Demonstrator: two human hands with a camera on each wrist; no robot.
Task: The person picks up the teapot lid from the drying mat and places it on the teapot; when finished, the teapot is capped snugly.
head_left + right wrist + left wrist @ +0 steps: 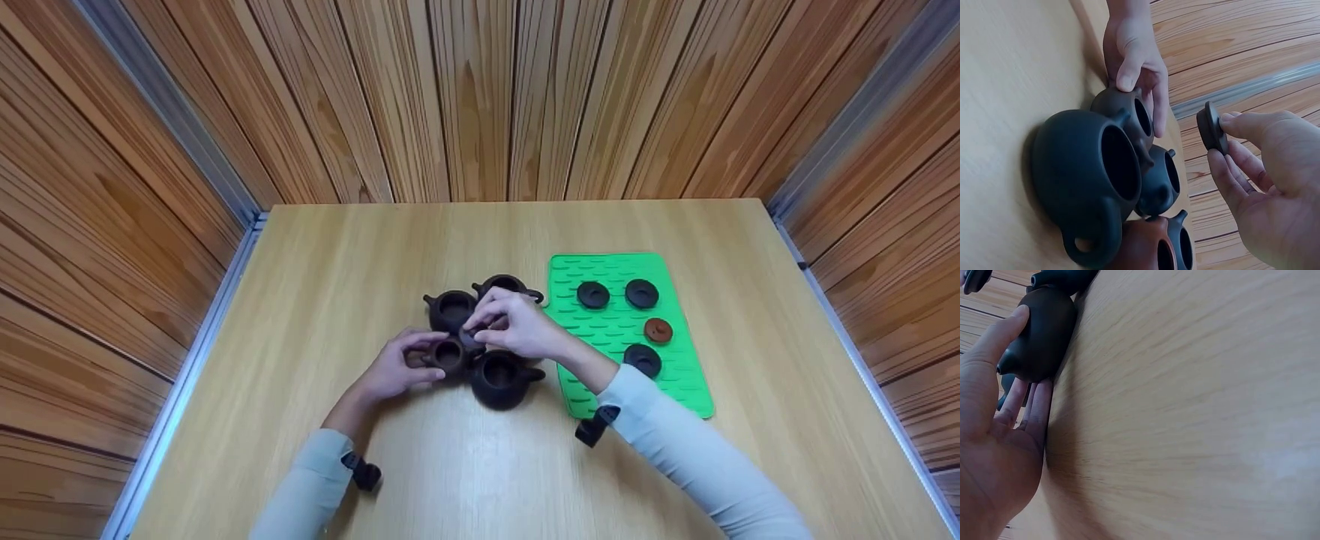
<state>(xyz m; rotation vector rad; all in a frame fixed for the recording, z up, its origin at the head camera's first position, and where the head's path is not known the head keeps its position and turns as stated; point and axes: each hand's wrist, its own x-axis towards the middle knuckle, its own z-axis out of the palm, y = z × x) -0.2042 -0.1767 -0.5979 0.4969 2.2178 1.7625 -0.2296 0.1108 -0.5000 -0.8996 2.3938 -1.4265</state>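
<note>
My left hand [397, 367] holds a small dark brown teapot [448, 355], thumb on one side and fingers on the other. Its lidless mouth faces up. Between thumb and fingertips, my right hand [521, 326] pinches a dark teapot lid [1213, 128], raised above the pots. A larger black teapot [499, 386] stands right beside the brown one, also lidless. Behind them are two more dark teapots, one at the left [452, 306] and one farther back [504, 283]. The right wrist view also shows a reddish-brown teapot [1143, 242], which the right hand hides in the head view.
At the right lies a green ridged mat [600, 330]. On it rest black lids, two at the back [593, 295] and one near the front [643, 361], plus a reddish-brown lid [658, 331]. Wood-panelled walls [480, 97] enclose the table [465, 480].
</note>
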